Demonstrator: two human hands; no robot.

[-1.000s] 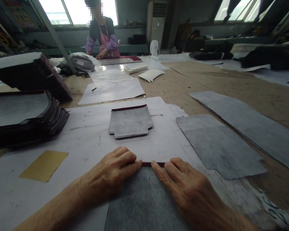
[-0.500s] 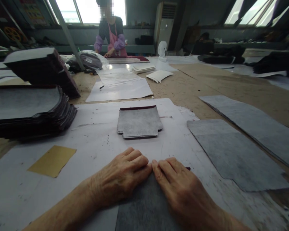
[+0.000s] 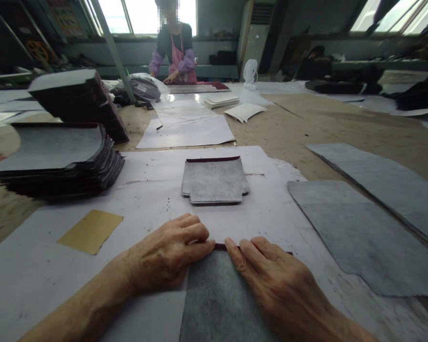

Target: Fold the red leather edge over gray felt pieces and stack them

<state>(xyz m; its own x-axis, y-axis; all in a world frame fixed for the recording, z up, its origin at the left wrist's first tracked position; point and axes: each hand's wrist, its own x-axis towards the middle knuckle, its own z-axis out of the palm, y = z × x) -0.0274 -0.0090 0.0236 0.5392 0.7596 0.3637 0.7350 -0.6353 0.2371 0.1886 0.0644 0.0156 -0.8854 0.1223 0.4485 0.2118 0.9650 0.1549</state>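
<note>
Fingers (image 3: 229, 244) touch grey panel (image 3: 217, 294); notched stack (image 3: 216, 179) lies beyond.

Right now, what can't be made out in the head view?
Head view, all:
- Near end of the grey panel under the hands: cut off by bottom edge.
- Palms of left hand and right hand: behind their own backs.
- Far-right panel's right end: cut off by right edge.

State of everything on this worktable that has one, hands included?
Left hand: fingers curled, at the dark red edge
Right hand: fingers on the same edge
Grey piece under hands: flat, partly covered
Small notched pieces: stacked, flat
Yellow card: flat
Fan: upright, running or not unclear
</note>
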